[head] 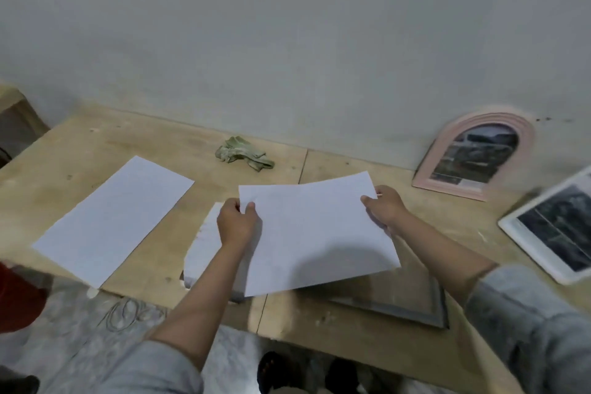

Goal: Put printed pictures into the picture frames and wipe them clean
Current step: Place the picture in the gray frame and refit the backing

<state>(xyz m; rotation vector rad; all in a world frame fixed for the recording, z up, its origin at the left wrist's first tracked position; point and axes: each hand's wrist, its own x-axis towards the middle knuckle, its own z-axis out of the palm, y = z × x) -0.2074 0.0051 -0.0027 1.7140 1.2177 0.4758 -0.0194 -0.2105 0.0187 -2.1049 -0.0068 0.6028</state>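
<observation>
Head view: at the centre of the frame both hands hold a white rectangular paper sheet [315, 233] blank side up, lifted just above the pale wooden bench [351, 313]. The left hand [236, 222] pinches the sheet's upper left edge, thumb on top, and the right hand [385, 206] pinches its upper right edge; each grip is closed on the paper, none released. Holding it by two opposite edges keeps the sheet flat and steerable, probably so it can be lined up with the grey rectangular picture frame [412, 304] lying on the bench beneath its lower right corner.

Left of the held sheet a white foam-like slab [204, 249] lies partly hidden by the left forearm, perhaps a backing piece set aside. Farther left a second white paper sheet [113, 219] lies flat, apparently waiting its turn. At upper centre a crumpled green cloth [244, 153] rests near the grey wall [287, 25], within reach for wiping.

At the upper right a pink arched frame [476, 155] with a dark picture in it leans against the wall, apparently finished. At the right edge a white rectangular frame [556, 230] with a dark print lies flat on the bench.
</observation>
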